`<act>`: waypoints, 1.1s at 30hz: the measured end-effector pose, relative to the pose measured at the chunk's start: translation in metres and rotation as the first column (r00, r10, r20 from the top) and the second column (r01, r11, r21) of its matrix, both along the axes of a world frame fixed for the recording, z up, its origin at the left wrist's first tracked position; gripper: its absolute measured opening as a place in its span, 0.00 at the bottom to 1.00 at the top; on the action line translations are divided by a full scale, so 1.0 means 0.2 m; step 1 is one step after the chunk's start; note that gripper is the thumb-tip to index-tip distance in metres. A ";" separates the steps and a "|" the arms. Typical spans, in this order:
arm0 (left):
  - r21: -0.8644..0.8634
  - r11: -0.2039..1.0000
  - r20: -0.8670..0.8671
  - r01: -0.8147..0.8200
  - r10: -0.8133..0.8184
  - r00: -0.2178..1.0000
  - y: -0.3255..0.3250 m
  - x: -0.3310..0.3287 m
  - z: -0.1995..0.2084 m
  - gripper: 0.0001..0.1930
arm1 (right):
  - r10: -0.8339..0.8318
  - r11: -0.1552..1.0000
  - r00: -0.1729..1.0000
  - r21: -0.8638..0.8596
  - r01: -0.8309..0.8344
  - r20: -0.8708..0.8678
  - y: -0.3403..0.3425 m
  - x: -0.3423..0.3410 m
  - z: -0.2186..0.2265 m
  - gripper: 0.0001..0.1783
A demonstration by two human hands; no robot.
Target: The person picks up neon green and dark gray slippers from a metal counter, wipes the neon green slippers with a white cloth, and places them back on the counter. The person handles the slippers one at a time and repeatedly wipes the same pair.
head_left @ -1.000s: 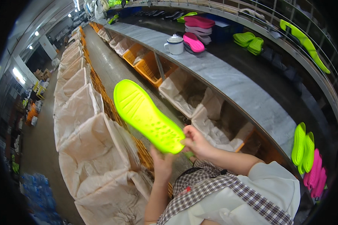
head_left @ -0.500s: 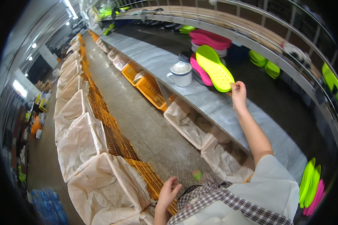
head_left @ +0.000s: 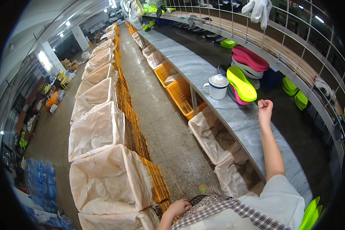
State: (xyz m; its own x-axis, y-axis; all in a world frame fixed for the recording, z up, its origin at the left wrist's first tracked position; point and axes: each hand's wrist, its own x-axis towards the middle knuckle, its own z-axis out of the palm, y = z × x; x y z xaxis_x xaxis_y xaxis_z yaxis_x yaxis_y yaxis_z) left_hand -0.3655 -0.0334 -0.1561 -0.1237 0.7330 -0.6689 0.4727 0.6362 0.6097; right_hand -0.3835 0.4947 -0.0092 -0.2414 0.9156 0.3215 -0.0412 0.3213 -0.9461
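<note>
Lime sole [head_left: 242, 85] — atop a pink one [head_left: 241, 101] — lies just left of the right grip [head_left: 265, 110], fingers curled together.

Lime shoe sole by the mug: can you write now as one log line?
right hand: beside lime sole, apart, holding nothing; left hand: by checked apron; lime sole: atop pink sole; white mug: beside lime sole

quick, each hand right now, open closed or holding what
Left hand: at the checked apron; open or closed cannot be told.
Right hand: curled closed, empty, near the lime sole.
</note>
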 end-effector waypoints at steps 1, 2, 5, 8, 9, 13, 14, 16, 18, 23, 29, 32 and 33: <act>-0.016 1.000 -0.009 0.002 -0.002 1.000 -0.02 0.02 -0.02 0.18 | 0.038 0.986 0.999 0.165 -0.032 -0.037 -0.09 0.04 0.01 0.13; -0.025 1.000 -0.019 0.003 -0.004 1.000 -0.04 0.05 -0.04 0.19 | 0.056 0.965 0.997 0.261 -0.039 -0.058 -0.19 0.09 0.03 0.15; -0.084 0.996 -0.018 0.000 -0.002 1.000 -0.09 0.15 -0.08 0.21 | 0.528 0.827 0.820 0.087 -0.556 0.222 -0.72 0.31 -0.04 0.34; -0.066 0.995 -0.059 -0.072 0.068 0.996 -0.17 0.26 -0.07 0.22 | 0.720 0.312 0.371 0.204 -0.928 0.586 -1.23 0.50 -0.10 0.30; -0.043 0.994 -0.082 -0.101 0.098 0.992 -0.20 0.29 -0.07 0.22 | 0.760 0.145 0.249 0.216 -0.965 0.600 -1.40 0.54 -0.14 0.24; 0.424 0.875 -0.099 -0.236 0.304 0.948 -0.38 0.41 -0.05 0.18 | 0.816 -0.313 -0.270 -0.002 -0.950 0.511 -1.91 0.87 -0.39 0.14; 0.382 0.886 -0.069 -0.263 0.312 0.948 -0.42 0.43 -0.05 0.15 | 0.777 -0.389 -0.334 -0.009 -0.921 0.533 -2.01 0.94 -0.47 0.12; 0.402 0.883 -0.078 -0.242 0.296 0.952 -0.51 0.50 -0.05 0.11 | 0.775 -0.432 -0.365 0.011 -0.902 0.516 -2.17 1.09 -0.66 0.07; 0.412 0.904 -0.145 -0.114 0.188 0.971 -0.59 0.59 -0.05 0.11 | 0.687 -0.460 -0.403 -0.067 -0.886 0.605 -2.28 1.22 -0.82 0.04; 0.391 0.920 -0.105 0.005 0.039 0.994 -0.55 0.84 -0.07 0.15 | 0.346 -0.304 -0.320 -0.217 -0.927 0.882 -2.52 1.56 -0.84 0.08; 0.429 0.857 -0.210 0.286 -0.214 0.954 -0.43 0.97 -0.01 0.18 | 0.281 -0.044 -0.388 -0.392 -0.919 0.878 -2.48 1.85 -0.63 0.10; 0.383 0.849 -0.223 0.364 -0.298 0.928 -0.33 1.06 0.00 0.17 | 0.229 -0.034 -0.485 -0.491 -0.871 0.844 -2.38 1.95 -0.66 0.08; 0.427 0.818 -0.243 0.386 -0.307 0.920 -0.29 1.09 0.02 0.17 | 0.242 -0.042 -0.481 -0.486 -0.873 0.843 -2.38 1.97 -0.68 0.09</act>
